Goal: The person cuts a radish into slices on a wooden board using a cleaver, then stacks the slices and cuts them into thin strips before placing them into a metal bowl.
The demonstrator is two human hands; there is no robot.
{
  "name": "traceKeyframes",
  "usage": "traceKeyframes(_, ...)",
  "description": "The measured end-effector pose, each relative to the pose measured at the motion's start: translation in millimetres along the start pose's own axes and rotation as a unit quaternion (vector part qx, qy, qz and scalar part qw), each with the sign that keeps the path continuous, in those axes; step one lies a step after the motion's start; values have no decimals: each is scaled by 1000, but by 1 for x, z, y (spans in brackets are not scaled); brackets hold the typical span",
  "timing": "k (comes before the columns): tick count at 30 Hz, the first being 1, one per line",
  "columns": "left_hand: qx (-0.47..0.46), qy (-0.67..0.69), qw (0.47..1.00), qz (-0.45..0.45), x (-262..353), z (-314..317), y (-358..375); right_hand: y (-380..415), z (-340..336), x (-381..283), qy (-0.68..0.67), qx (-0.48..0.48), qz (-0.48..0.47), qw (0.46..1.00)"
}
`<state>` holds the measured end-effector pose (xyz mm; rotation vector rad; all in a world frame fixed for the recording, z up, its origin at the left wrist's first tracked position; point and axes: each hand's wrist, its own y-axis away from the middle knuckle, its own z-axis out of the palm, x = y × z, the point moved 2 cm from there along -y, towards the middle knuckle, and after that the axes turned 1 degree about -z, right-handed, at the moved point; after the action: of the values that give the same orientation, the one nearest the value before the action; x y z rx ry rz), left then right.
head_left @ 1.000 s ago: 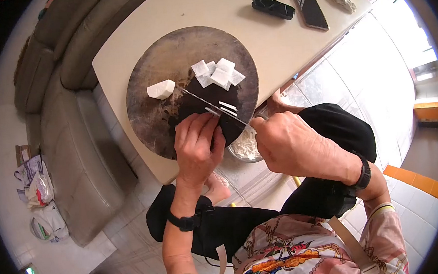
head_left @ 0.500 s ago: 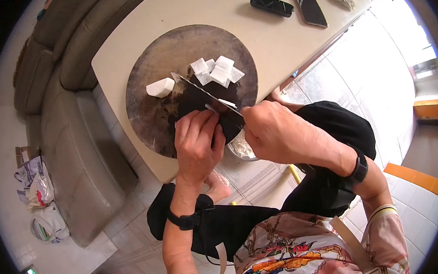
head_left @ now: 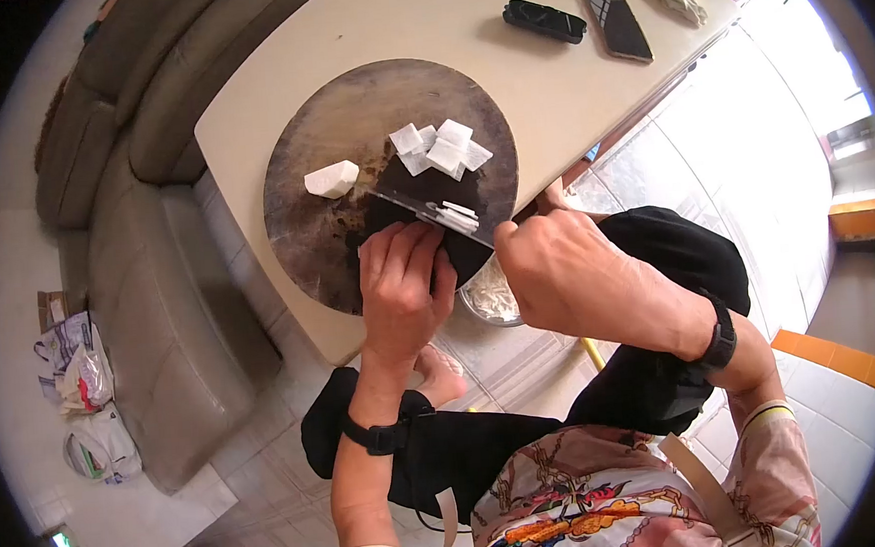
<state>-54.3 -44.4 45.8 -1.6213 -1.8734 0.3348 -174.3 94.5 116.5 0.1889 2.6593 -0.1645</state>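
Observation:
My right hand [head_left: 557, 266] is closed around the handle of a knife [head_left: 413, 203], whose blade slants up and left across a round wooden chopping board [head_left: 299, 132]. Thin white radish strips [head_left: 457, 215] lie along the blade. My left hand [head_left: 405, 280] presses bent fingertips on the board right against the knife; the white radish under them is mostly hidden. Beyond the blade is a loose pile of thin square radish slices [head_left: 445, 153]. A thicker radish chunk [head_left: 333, 180] rests on the board's left part.
Below the board's right edge, a metal bowl [head_left: 493, 316] holds white shreds. On the cream table [head_left: 422, 24] lie a black case [head_left: 544, 20] and a phone [head_left: 618, 24]. A grey sofa [head_left: 175, 320] stands left, with bags [head_left: 97, 440] on the floor beside it.
The knife blade has turned flatter and come closer to my left fingertips. More white strips now show on it. The whole view has shifted slightly.

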Motion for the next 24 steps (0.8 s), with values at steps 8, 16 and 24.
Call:
traceKeyframes(8,-4,-8,1000,8,1,-2,-1,5,0,6,-74,-22,29,997)
traceKeyframes(16,-2,-17,1000,11,3,-2,-2,8,2,5,-100,-14,42,994)
traceKeyframes(24,0,15,1000,10,0,-1,-2,-9,7,28,-181,-35,36,982)
